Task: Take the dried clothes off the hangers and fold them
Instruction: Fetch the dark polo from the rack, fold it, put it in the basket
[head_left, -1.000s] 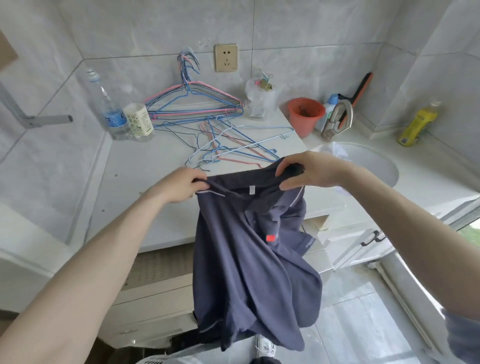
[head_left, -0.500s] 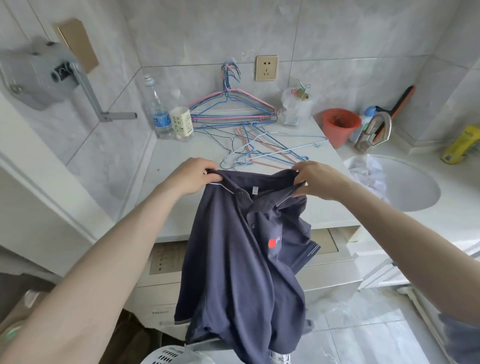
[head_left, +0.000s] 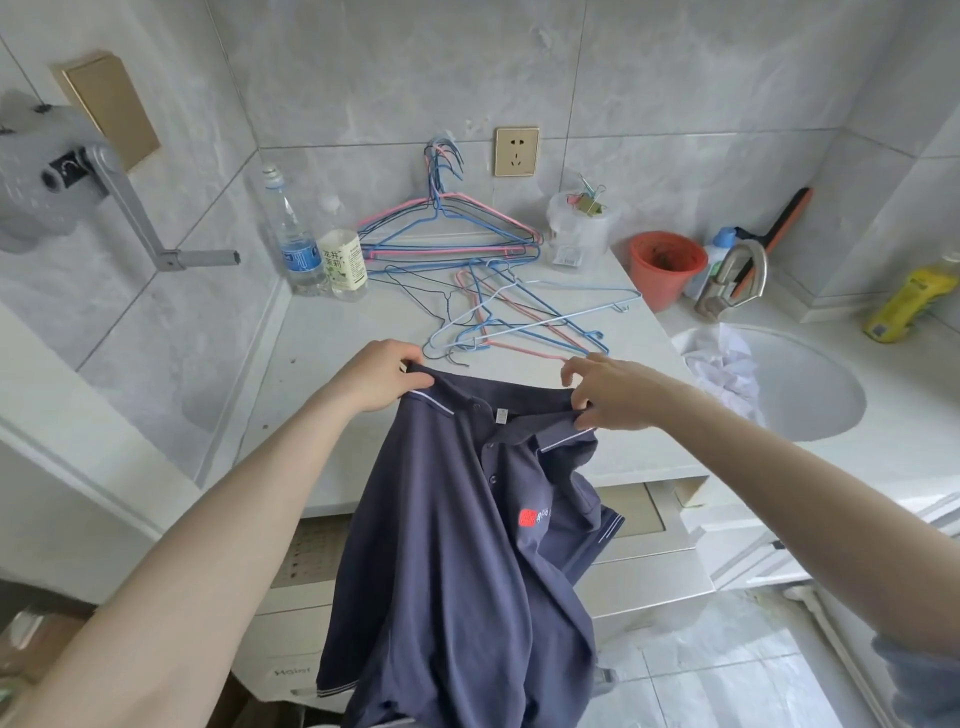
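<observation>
While the polo shirt (head_left: 457, 545) hangs: it is held up by its collar end over the near edge of the table (head_left: 332, 374). The body and hem dangle below the table front. It is off its hanger and not yet folded.
Left hand (head_left: 379, 382): clenched on one shoulder of the shirt beside the collar, above the table's near edge.
Right hand (head_left: 613, 389): pinching the opposite shoulder between thumb and curled fingers, forefinger lifted free. This grip looks lighter than the left.
Shirt lie: placket twisted and one sleeve bunched against the front, below the table edge.
Risk 1: the lighter right pinch may slip as the shirt is swung onto the table, and that side would drop toward the floor (head_left: 727, 675).
Risk 2: laid down as it hangs, the bunched sleeve gets trapped and creased. It probably needs spreading first.
Wire hangers (head_left: 524, 322): a loose tangle mid-table, hooks reaching toward the near edge. A shirt spread flat could snag on them or shove them.
Sink (head_left: 810, 395): just beyond the table's right end, with a white cloth (head_left: 727, 364) inside. A stray sleeve could land there; I cannot tell whether the basin is wet.
</observation>
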